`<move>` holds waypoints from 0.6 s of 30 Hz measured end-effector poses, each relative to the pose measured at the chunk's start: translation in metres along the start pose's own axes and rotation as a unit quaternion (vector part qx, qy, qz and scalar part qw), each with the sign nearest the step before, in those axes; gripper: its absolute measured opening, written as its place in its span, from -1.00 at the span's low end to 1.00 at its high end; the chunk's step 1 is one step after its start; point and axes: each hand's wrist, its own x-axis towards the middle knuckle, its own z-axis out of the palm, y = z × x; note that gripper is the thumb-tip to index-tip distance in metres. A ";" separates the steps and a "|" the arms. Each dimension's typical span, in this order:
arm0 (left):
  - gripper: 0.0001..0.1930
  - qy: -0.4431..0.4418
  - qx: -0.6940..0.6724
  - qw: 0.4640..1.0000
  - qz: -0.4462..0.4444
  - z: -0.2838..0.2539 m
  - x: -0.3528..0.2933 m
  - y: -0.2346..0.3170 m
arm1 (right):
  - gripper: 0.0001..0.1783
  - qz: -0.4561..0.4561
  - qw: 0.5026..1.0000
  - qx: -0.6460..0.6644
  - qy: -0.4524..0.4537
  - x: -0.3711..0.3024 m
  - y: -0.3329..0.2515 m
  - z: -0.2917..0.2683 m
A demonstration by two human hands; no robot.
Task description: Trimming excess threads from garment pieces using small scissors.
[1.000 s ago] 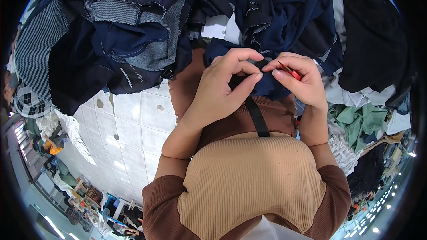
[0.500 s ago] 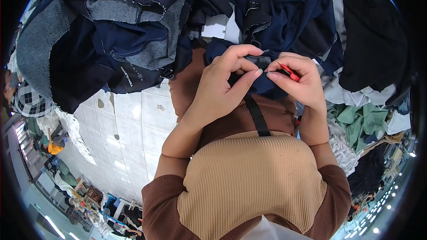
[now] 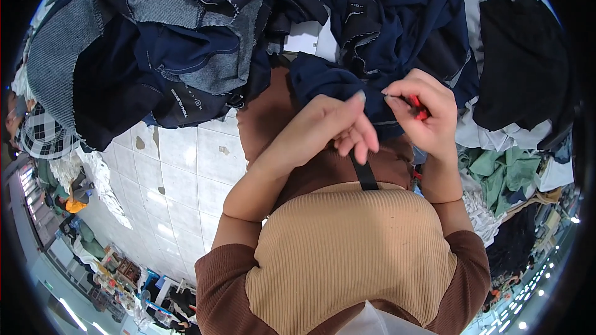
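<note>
My left hand (image 3: 338, 127) hovers over my lap with its fingers apart and nothing in them. My right hand (image 3: 428, 111) is closed on a small red-handled tool (image 3: 419, 109). The tool is mostly hidden in the palm, so its exact kind does not show. The thumb and forefinger of that hand come close together; whether anything fine lies between them cannot be seen. Beneath and behind both hands a navy garment (image 3: 323, 80) drapes from the table onto my lap.
Dark denim garments (image 3: 180, 56) lie heaped at the left. A navy garment (image 3: 397, 18) is bunched ahead, with black cloth (image 3: 524, 62) to its right. Green cloth (image 3: 506, 170) is piled at the right. Tiled floor (image 3: 186, 180) shows at the left.
My left hand has drawn away from my right, turning downward with its fingers loosened. My right hand has shifted slightly right, still holding the red-handled tool.
</note>
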 end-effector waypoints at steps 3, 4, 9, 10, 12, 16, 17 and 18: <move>-0.35 0.056 -0.182 0.982 -0.016 0.001 0.014 -0.017 | -0.65 -0.112 0.989 -0.092 -0.016 0.000 -0.004 -0.001; -0.35 0.056 -0.182 0.982 -0.016 -0.002 0.015 -0.017 | -0.64 -0.161 0.979 -0.121 -0.023 0.001 -0.003 -0.001; -0.72 0.079 -0.177 0.981 0.007 -0.007 0.014 -0.015 | -0.73 -0.241 0.946 -0.218 -0.019 -0.002 -0.010 -0.003; -0.86 0.085 -0.194 0.977 0.022 -0.005 0.011 -0.015 | -0.73 -0.242 0.945 -0.220 -0.019 -0.003 -0.009 -0.003; -0.89 0.090 -0.158 0.982 0.053 -0.001 0.008 -0.010 | -0.70 -0.261 0.936 -0.233 0.031 -0.006 -0.006 -0.005; -0.92 0.125 -0.125 0.979 0.105 0.013 0.003 -0.003 | -0.72 -0.247 0.944 -0.200 0.083 -0.010 0.004 0.000; -0.92 0.125 -0.125 0.979 0.105 0.012 0.003 -0.002 | -0.72 -0.234 0.948 -0.187 0.104 -0.009 0.005 0.002; -0.91 0.129 -0.123 0.979 0.102 0.011 0.003 -0.002 | -0.73 -0.221 0.951 -0.174 0.125 -0.009 0.006 0.003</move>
